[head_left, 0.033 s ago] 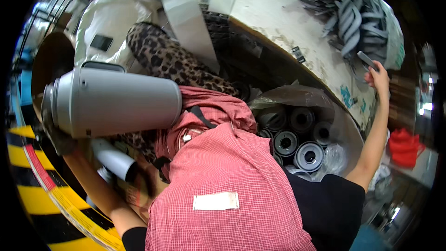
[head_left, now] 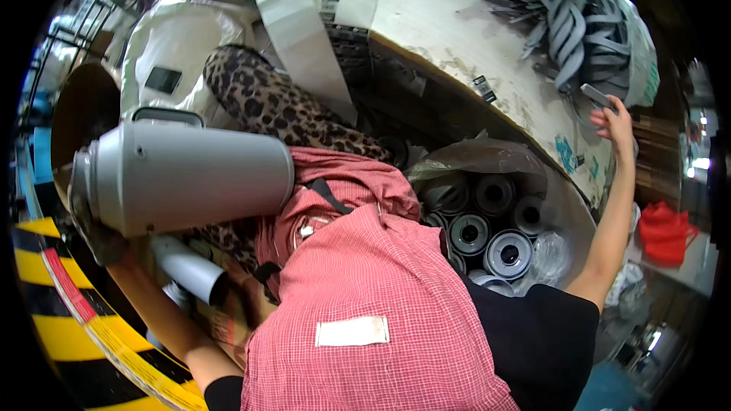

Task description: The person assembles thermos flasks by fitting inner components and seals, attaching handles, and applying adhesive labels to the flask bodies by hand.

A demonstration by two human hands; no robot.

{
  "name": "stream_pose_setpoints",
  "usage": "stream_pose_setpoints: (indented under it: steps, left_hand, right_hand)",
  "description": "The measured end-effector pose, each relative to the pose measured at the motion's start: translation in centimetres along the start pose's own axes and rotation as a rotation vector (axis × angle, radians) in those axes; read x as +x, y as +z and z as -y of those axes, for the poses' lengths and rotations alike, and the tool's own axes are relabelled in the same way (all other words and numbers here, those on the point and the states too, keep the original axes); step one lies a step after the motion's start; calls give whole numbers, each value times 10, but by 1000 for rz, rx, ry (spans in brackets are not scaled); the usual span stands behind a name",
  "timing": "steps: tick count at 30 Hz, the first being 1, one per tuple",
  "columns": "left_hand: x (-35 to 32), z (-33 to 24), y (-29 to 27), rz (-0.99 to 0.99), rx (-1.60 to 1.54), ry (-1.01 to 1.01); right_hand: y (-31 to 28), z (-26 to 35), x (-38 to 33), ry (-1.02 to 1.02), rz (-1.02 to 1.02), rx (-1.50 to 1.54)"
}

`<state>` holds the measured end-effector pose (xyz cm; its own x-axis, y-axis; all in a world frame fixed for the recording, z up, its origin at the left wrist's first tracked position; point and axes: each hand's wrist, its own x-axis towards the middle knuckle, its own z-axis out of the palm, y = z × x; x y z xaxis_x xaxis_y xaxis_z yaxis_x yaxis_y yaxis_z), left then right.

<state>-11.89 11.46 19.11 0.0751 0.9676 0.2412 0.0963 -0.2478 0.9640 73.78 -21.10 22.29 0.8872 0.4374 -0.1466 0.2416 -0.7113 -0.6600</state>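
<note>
A large grey tapered canister (head_left: 205, 179) lies sideways across my lap, its wide end toward my body. My left hand (head_left: 99, 240), in a dark glove, grips its stepped narrow end at the far left. My right hand (head_left: 615, 123) is stretched out to the right, above the table edge. Between its fingers is a short flat grey strip (head_left: 596, 96), one end sticking out to the left. Just beyond that hand lies a bundle of twisted grey strips (head_left: 575, 34), partly in a pale bag. A grey loop-shaped bracket (head_left: 169, 116) shows beside the canister.
A plastic-lined bin (head_left: 560, 175) by my right side holds several grey round parts (head_left: 508, 254). The worktable (head_left: 434, 7) spans the top right. A grey tube (head_left: 190, 268) lies below the canister. Yellow-black striped flooring (head_left: 68, 331) is at lower left; a red bag (head_left: 666, 234) hangs right.
The view has shifted slightly. The canister sits a little lower in the picture, still in my left hand. My right hand's fingers look more spread around the strip.
</note>
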Motion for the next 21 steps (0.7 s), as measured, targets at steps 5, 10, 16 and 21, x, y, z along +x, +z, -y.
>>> stream_pose_setpoints:
  steps: [5, 10, 16, 21]
  left_hand:
    - [4, -13, 29, 96, -99, 9]
    - [14, -36, 43, 226, -35, 155]
    - [-28, -43, 51, -281, 191, 271]
    - [-44, -37, 72, -344, 267, 459]
  right_hand:
    - [48, -40, 0, -169, -376, 1032]
    - [105, 8, 3, -379, -550, 1034]
    - [137, 94, -35, -809, -623, 271]
    - [130, 153, -83, -1514, -657, -282]
